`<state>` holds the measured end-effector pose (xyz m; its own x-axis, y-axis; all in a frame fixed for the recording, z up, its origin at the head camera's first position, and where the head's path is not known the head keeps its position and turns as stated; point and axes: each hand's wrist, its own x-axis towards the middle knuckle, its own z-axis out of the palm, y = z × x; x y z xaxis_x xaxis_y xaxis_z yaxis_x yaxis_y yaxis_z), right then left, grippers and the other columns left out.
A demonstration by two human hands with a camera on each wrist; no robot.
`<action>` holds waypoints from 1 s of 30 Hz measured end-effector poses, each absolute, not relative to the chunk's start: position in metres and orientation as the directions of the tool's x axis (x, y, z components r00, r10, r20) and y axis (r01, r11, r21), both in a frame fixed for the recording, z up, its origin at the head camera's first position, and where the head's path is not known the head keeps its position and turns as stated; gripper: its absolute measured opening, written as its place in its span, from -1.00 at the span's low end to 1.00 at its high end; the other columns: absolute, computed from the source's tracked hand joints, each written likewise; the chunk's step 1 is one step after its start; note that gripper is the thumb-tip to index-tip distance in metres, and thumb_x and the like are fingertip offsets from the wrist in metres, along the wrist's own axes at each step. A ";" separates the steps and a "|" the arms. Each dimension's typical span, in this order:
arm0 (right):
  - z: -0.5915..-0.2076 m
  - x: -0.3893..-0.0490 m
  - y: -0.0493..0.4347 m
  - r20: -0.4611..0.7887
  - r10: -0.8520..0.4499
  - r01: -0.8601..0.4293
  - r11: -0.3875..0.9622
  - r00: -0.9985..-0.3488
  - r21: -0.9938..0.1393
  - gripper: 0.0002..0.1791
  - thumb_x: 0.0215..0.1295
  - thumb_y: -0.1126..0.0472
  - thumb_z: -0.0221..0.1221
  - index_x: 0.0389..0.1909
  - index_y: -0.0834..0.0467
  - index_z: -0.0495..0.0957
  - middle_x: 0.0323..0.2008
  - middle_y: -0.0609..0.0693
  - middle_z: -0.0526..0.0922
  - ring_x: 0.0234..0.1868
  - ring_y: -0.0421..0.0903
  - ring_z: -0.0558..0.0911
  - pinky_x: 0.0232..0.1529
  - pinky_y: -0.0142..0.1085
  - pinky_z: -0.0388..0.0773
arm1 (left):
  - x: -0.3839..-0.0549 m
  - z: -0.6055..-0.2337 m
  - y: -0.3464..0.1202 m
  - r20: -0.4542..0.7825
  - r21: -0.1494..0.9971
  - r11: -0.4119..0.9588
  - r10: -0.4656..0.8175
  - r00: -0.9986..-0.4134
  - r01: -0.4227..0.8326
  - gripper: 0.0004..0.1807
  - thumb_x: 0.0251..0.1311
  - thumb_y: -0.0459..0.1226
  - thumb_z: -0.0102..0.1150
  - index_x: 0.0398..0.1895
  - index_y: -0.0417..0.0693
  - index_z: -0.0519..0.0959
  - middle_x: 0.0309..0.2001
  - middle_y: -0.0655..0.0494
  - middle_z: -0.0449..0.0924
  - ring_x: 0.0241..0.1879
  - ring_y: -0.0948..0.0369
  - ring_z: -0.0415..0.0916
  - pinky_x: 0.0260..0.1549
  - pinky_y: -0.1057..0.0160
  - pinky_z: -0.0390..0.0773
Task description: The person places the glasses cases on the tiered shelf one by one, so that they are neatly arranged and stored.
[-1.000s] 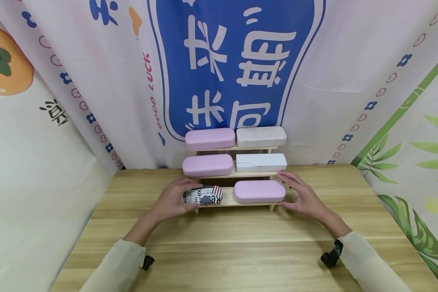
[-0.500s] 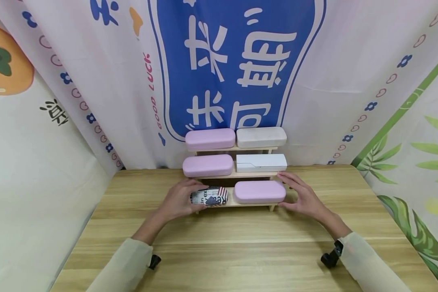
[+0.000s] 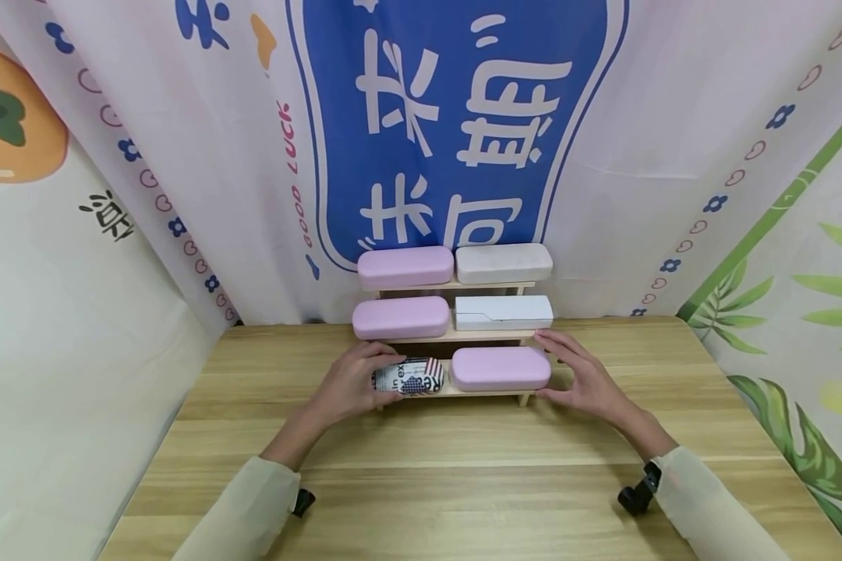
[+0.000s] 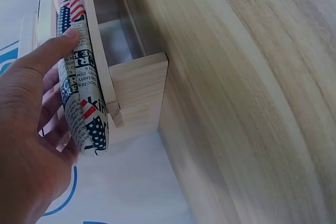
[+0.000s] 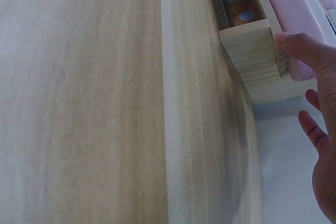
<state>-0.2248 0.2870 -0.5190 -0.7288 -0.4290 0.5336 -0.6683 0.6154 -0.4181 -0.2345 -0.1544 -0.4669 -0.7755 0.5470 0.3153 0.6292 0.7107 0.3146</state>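
Observation:
On the bottom tier of a wooden three-tier rack [image 3: 456, 393], my left hand [image 3: 356, 380] holds an eyeglass case [image 3: 410, 377] printed with newspaper lettering and flag stripes. My left thumb lies along its front side, with the fingers behind it, in the left wrist view. To its right sits a pink eyeglass case [image 3: 500, 369]. My right hand [image 3: 581, 375] is at the rack's right end, fingers spread. Its thumb touches the bottom tier's front corner beside the pink case, and a fingertip reaches the middle tier's end.
The middle tier bears a pink case [image 3: 401, 318] and a white angular case [image 3: 503, 313]. Above them stand another pink case [image 3: 405, 267] and an off-white case [image 3: 504, 264]. A printed curtain [image 3: 252, 195] hangs behind the wooden table [image 3: 456, 483].
My left hand has slid the printed eyeglass case to the right along the bottom tier, nearer the pink case. My right hand has stayed in place.

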 end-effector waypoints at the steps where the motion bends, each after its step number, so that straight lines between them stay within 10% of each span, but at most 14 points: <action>1: -0.519 -0.225 0.287 0.533 -0.429 -0.668 0.615 -0.729 -0.419 0.15 -0.19 0.30 0.71 0.54 0.16 0.40 0.52 0.17 0.43 0.49 0.14 0.45 0.53 -0.64 0.08 | -0.234 -0.467 -0.154 0.320 0.313 0.710 0.547 -0.774 0.631 -0.33 -0.10 -0.08 0.76 0.16 -0.01 0.76 0.15 0.01 0.74 0.18 0.03 0.65 0.23 -0.04 0.66; 30: -0.519 -0.226 0.288 0.520 -0.441 -0.665 0.630 -0.732 -0.401 0.15 -0.15 0.23 0.71 0.56 0.14 0.38 0.53 0.12 0.41 0.55 -0.07 0.39 0.49 -0.63 0.19 | -0.234 -0.471 -0.147 0.412 0.251 0.701 0.546 -0.729 0.667 -0.32 -0.10 -0.06 0.76 0.16 0.00 0.76 0.13 0.04 0.78 0.14 0.04 0.69 0.15 -0.02 0.70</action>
